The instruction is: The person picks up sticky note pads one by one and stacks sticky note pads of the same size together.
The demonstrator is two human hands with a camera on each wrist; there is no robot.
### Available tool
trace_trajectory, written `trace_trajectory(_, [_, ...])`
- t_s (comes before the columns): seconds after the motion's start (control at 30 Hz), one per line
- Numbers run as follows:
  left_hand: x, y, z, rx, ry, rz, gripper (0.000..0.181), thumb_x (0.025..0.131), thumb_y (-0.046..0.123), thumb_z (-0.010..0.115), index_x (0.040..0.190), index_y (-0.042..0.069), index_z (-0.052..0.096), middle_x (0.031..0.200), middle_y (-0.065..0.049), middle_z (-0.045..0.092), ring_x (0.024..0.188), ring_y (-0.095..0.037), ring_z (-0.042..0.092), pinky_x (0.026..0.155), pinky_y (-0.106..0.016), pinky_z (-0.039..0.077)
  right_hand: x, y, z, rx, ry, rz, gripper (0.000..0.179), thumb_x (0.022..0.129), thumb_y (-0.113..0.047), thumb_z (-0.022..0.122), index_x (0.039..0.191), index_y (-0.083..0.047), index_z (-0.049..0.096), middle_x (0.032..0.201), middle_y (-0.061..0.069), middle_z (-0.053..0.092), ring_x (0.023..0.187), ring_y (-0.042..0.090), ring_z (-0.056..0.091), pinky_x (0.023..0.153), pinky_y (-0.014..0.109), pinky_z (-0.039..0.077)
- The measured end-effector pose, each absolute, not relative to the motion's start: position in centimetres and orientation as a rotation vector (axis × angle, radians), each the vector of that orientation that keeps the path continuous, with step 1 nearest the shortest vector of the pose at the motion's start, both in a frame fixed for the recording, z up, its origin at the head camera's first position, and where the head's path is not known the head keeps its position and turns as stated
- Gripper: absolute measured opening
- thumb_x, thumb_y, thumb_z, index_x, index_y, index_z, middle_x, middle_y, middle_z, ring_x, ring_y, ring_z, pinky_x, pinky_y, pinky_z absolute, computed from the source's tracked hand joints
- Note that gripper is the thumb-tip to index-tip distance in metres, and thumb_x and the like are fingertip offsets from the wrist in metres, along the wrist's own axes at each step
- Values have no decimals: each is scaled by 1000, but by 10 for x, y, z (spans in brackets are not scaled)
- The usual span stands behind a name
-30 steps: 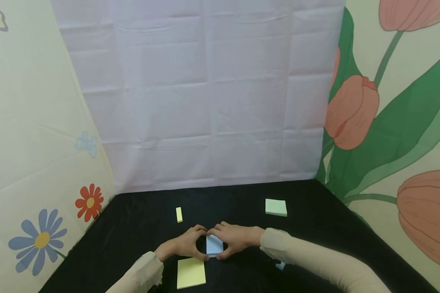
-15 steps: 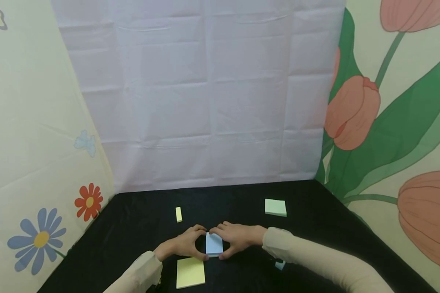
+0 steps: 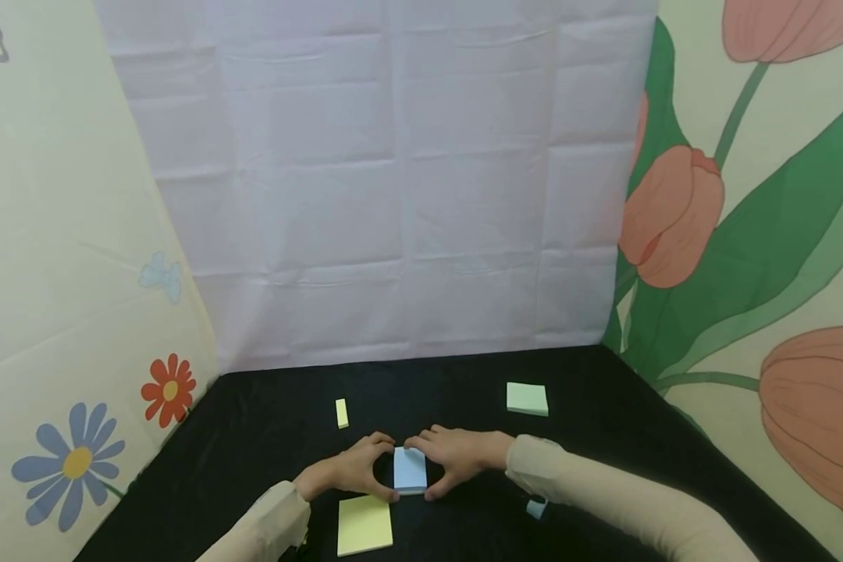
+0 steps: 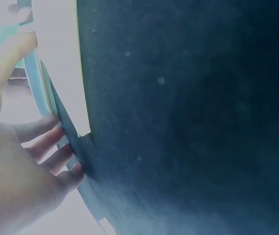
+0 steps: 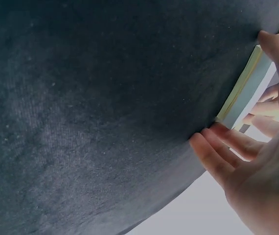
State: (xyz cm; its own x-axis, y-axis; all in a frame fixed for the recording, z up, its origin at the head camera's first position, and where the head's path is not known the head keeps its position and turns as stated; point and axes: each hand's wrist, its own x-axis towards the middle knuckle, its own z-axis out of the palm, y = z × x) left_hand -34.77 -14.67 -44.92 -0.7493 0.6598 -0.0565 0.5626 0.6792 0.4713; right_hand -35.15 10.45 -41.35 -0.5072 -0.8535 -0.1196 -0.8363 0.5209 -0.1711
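A stack of sticky notes with a light blue pad [image 3: 410, 470] on top lies flat on the black cloth, between both hands. My left hand [image 3: 357, 470] frames its left side, thumb at the near corner and forefinger at the far one. My right hand [image 3: 460, 454] spans the right side in the same way, its fingertips at the far corner and thumb by the near corner. Paler layers show under the blue in the right wrist view, along the stack's edge [image 5: 241, 88]. Just below the left thumb is a larger yellow sticky note pad [image 3: 365, 526].
A narrow yellow sticky pad [image 3: 342, 414] lies beyond the left hand. Farther back on the right is a pale green pad [image 3: 527, 399]. A small blue piece [image 3: 536, 509] sits partly under the right sleeve. A white cloth [image 3: 393, 195] hangs behind the black table [image 3: 435, 390].
The right hand has shifted slightly to the right, its thumb easing outward from the near corner. The left hand and the stack stay nearly still.
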Motion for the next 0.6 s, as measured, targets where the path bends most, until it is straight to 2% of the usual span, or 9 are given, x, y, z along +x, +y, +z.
trace_trajectory(0.4, [-349, -148, -448, 996, 2646, 642, 80, 79, 51, 77, 138, 3, 53, 142, -9, 41, 127, -28, 40, 102, -45, 41, -352, 110, -414, -1441, 2579, -126, 76, 89, -54, 68, 146, -14, 37, 132, 0, 51, 109, 9, 47, 91, 29, 46])
trace_trajectory(0.6, [-341, -146, -434, 987, 2619, 663, 73, 79, 39, 82, 135, 0, 54, 140, -10, 43, 125, -30, 42, 103, -46, 40, -349, 113, -410, -1401, 2598, -117, 77, 88, -53, 69, 146, -13, 38, 131, 0, 52, 109, 9, 48, 92, 31, 46])
